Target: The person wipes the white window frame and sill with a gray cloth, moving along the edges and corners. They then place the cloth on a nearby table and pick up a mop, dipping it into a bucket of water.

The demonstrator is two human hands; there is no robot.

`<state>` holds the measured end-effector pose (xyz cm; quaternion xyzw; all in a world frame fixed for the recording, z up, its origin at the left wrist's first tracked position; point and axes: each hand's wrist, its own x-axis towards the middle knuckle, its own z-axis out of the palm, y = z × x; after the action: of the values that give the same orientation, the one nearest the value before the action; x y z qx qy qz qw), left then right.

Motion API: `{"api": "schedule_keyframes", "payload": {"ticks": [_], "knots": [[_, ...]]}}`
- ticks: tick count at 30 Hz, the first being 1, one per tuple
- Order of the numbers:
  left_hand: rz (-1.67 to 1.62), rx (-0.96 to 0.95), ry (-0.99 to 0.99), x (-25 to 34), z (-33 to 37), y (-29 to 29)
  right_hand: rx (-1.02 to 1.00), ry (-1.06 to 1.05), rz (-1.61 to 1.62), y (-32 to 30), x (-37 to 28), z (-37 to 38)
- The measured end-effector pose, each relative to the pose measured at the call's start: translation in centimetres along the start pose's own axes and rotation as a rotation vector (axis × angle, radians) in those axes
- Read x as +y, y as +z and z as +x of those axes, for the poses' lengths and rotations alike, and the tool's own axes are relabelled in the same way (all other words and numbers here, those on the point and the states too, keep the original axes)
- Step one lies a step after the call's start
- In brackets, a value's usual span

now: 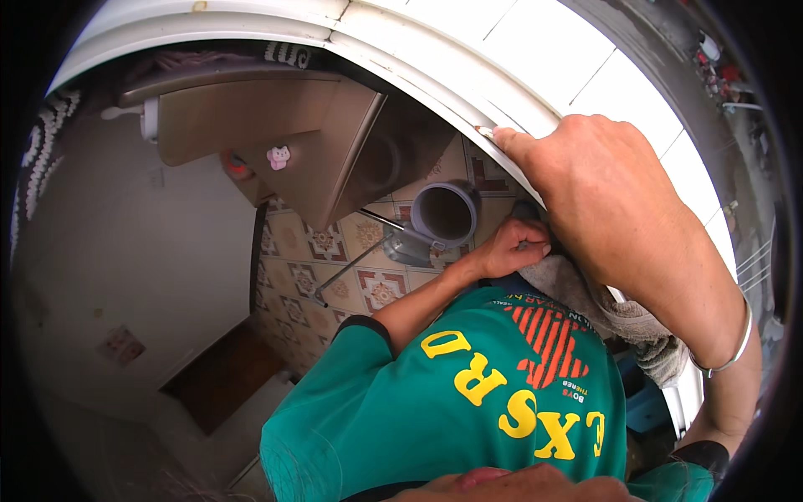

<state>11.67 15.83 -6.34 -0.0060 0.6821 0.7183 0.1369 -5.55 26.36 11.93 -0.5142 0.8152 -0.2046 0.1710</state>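
Curls left hand (512,249) against rough grey cloth (615,311) beside bright green shirt (393,402); cannot tell if pinching it. Bends right hand (598,180) over long, smooth white frame (418,71); cannot tell how tightly.

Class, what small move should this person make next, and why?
Perhaps lift the grey cloth toward the white frame: the cloth lies right by the left hand, while the right hand reaches to the frame's edge.

The right forearm (673,280) hides part of the grey towel (570,283).
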Motion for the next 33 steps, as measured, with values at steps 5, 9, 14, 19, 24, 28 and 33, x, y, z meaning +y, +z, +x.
{"api": "schedule_keyframes", "payload": {"ticks": [5, 9, 14, 19, 24, 28, 33], "knots": [[-0.005, -0.071, -0.022, 0.8, 0.6, -0.4, -0.012, -0.046, 0.002, -1.4, 0.4, -2.5], [0.01, -0.129, -0.076, 0.5, 0.6, -0.8, -0.404, 0.202, 0.003, -4.1, -0.9, -7.3], [0.012, -0.151, -0.123, 0.0, 1.0, -1.3, -0.56, 0.447, 0.034, -5.2, -1.0, -12.6], [0.003, -0.235, -0.147, -0.3, 1.5, -1.6, -0.609, 0.669, 0.328, -7.4, -0.8, -10.3], [-0.021, -0.232, -0.148, 0.1, 1.7, -1.4, -0.389, 0.512, 0.228, -4.1, -1.0, -11.1], [-0.029, -0.168, -0.117, 1.0, 2.1, -2.0, -0.552, 0.664, 0.217, -5.7, -1.1, -13.1], [-0.061, -0.142, -0.094, 0.9, 2.5, -2.3, -0.66, 0.889, 0.186, -6.2, -1.1, -19.2]]}}
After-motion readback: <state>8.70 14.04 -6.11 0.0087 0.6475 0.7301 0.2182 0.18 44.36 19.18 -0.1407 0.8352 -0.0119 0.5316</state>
